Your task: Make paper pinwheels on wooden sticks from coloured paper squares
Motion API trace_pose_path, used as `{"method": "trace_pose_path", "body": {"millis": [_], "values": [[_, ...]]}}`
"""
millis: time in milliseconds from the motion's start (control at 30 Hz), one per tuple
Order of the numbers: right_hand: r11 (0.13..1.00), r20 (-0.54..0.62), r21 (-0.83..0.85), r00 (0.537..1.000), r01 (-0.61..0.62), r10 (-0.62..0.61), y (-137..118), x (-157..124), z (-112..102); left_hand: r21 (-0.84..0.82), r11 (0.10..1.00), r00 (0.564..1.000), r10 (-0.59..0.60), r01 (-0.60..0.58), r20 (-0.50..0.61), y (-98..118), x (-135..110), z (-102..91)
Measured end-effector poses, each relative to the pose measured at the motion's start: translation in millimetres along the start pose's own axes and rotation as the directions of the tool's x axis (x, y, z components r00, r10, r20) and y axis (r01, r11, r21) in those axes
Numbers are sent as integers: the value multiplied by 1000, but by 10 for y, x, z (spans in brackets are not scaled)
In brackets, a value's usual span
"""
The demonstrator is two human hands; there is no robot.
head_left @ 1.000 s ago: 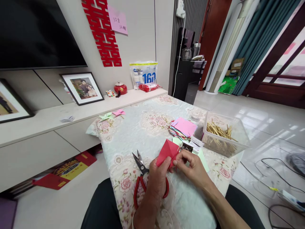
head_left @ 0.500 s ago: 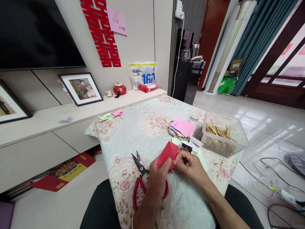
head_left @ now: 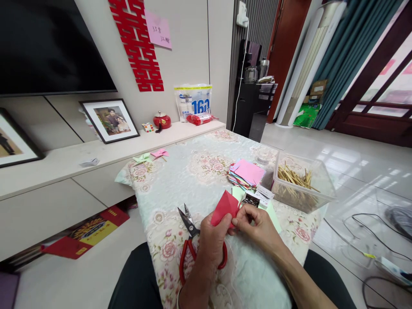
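A sheet of red paper (head_left: 225,205) is held up over the near part of the table, partly folded or curled. My left hand (head_left: 216,227) grips it from the left, thumb pressed on its face. At the paper's right edge, my right hand (head_left: 252,222) pinches a corner between thumb and fingers. Under my left forearm lie red-handled scissors (head_left: 189,227), blades apart and pointing away. Just beyond my right hand sits a small open box (head_left: 251,200) of tiny dark metal pieces, on pale green paper (head_left: 273,218).
A stack of coloured paper squares (head_left: 247,172) lies behind the small box. To its right stands a clear plastic bin (head_left: 304,182) of thin sticks. Green (head_left: 142,159) and pink (head_left: 160,152) paper pinwheels rest at the table's far left. Cables (head_left: 363,240) cross the floor at right.
The red paper has tilted slightly and shifted a little left along with my left hand. My right hand keeps its pinch at the paper's edge. The scissors have stayed put.
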State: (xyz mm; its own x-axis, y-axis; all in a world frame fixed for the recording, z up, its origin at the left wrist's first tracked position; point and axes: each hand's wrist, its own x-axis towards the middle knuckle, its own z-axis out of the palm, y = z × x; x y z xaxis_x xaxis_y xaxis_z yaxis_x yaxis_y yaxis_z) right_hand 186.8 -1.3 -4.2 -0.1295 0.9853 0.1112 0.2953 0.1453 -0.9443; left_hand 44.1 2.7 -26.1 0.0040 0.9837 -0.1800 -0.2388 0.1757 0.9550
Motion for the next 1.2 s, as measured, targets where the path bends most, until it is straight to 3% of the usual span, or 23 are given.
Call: {"method": "trace_pose_path", "body": {"millis": [67,200,267,467,667,867,1033,1200], "values": [[998,-19,64,1000,14,-13,28,9,-55,-56,998,999,-31,32,17,20,-6,5],[978,-246,169,966,120,-76,142,67,-213,-135,983,988,-107,121,109,135,-34,-15],[962,-300,222,950,156,-85,196,93,-270,-124,979,976,-140,162,169,224,-50,-51],[900,-87,427,995,84,-51,139,55,-220,34,985,935,-172,170,309,453,-54,-172],[834,118,552,991,-14,-62,44,16,-113,135,976,890,-213,172,403,531,-45,-232],[843,118,532,993,-84,24,64,3,-115,205,957,856,-278,207,435,658,-63,-263],[766,245,615,969,-184,36,-15,-11,-94,296,942,870,-272,155,410,701,-32,-271],[743,260,629,963,-228,76,-64,-22,-45,353,926,878,-274,131,393,692,0,-274]]}}
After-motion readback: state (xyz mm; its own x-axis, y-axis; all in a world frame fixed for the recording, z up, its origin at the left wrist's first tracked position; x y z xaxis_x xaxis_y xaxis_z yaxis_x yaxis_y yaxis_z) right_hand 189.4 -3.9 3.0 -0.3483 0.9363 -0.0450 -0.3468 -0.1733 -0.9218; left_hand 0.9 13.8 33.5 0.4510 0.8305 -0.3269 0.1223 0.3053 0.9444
